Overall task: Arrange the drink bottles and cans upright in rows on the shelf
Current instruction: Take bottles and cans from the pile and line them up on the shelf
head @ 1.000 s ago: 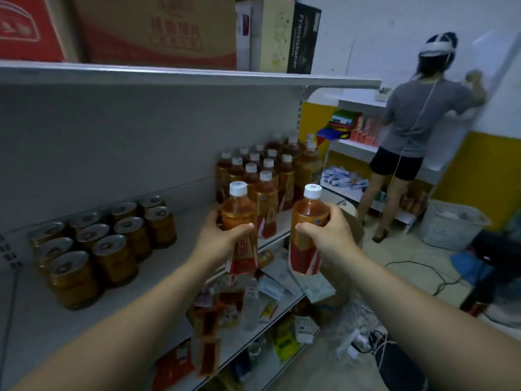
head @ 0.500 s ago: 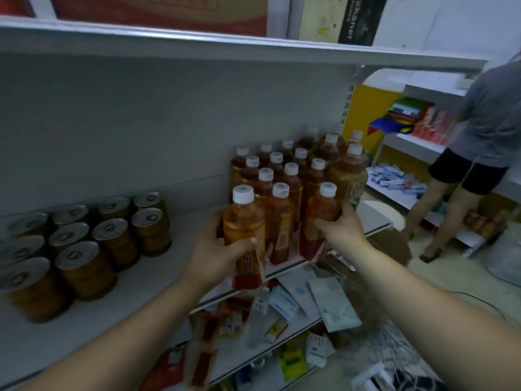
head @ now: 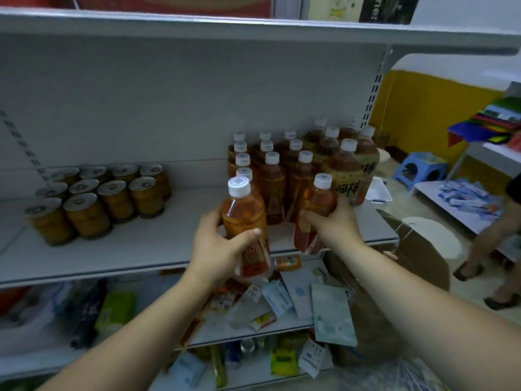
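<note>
My left hand [head: 220, 249] is curled round the left bottle [head: 242, 218]. My thumb lies across the bottle's near face and my fingers wrap its far side. My right hand [head: 332, 224] grips the right bottle [head: 317, 198], with my fingers hooked round its left flank and the back of my hand toward me. My bare forearms rise from the lower corners and converge. The hands are apart, and the right one reaches a little farther from me.
</note>
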Tool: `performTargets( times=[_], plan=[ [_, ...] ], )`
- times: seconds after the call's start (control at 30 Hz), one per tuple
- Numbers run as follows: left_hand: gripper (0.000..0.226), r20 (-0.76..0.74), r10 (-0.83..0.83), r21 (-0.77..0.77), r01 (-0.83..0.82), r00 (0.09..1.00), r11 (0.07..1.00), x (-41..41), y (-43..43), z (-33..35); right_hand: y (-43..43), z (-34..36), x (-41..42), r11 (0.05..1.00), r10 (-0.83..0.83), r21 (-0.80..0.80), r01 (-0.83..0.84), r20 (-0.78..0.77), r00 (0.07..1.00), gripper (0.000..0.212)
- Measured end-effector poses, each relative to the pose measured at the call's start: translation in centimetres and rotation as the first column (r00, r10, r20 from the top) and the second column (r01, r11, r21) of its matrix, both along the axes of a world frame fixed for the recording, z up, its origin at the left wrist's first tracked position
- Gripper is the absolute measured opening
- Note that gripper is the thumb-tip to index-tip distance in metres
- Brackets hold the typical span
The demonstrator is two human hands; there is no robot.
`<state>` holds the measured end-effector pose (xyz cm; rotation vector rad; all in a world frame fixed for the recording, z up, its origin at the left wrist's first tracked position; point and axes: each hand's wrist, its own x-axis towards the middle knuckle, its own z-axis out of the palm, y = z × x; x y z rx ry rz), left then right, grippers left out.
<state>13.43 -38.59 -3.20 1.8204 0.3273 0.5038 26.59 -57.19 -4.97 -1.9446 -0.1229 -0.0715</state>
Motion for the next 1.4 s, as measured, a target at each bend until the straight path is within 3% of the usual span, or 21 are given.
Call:
performTargets(
  times=[0.13, 0.4, 0.57, 0.73, 0.87, 1.03, 1.17, 1.23, 1.4],
  plan=[
    [0.05, 0.004, 0.058, 0.061, -0.058, 0.998, 0.996, 1.3, -4.0, -0.2, -1.7, 0.1, 0.2, 1.0, 0.013, -0.012, -0.012, 0.032, 0.999, 0.051],
    [0.065, 0.099, 0.2, 0.015, -0.202, 0.975, 0.979, 5.4, -6.1, -2.6, -2.0, -0.1, 0.9, 1.0, 0.012, -0.01, -0.012, 0.04, 0.999, 0.062],
    [0.082, -0.013, 0.22, 0.028, -0.22, 0.975, 0.975, 5.6, -6.3, -4.6, -1.7, 0.0, 0.7, 0.997, 0.079, 0.001, -0.079, 0.041, 0.996, 0.07],
    [0.082, 0.033, 0.196, 0.112, -0.199, 0.98, 0.974, 6.3, -5.8, -4.6, -1.2, -0.5, 0.7, 0.967, 0.241, -0.098, -0.234, 0.077, 0.967, 0.078],
    [0.079, 0.092, 0.179, 0.108, -0.189, 0.98, 0.976, 6.1, -5.8, -4.6, -0.4, -0.9, 1.0, 0.967, 0.242, -0.106, -0.232, 0.09, 0.966, 0.075],
    [0.086, -0.024, 0.191, 0.369, -0.169, 0.981, 0.914, 5.3, -3.9, -5.6, -0.5, -1.5, 1.5, 0.961, 0.246, -0.152, -0.23, 0.096, 0.964, 0.079],
    [0.089, 0.007, 0.105, 0.368, -0.1, 0.994, 0.924, 5.6, -3.0, -5.8, -0.3, -1.8, 1.6, 0.965, 0.228, -0.16, -0.207, 0.122, 0.966, 0.079],
    [0.088, 0.01, 0.139, 0.383, -0.133, 0.99, 0.914, 6.0, -3.3, -5.9, 0.0, -1.7, 1.7, 0.968, 0.211, -0.165, -0.187, 0.142, 0.967, 0.078],
    [0.086, -0.034, 0.226, 0.562, -0.169, 0.973, 0.81, 6.3, -3.9, -6.6, 0.1, -1.2, 2.0, 0.972, 0.141, -0.21, -0.108, 0.152, 0.978, 0.081]
  ],
)
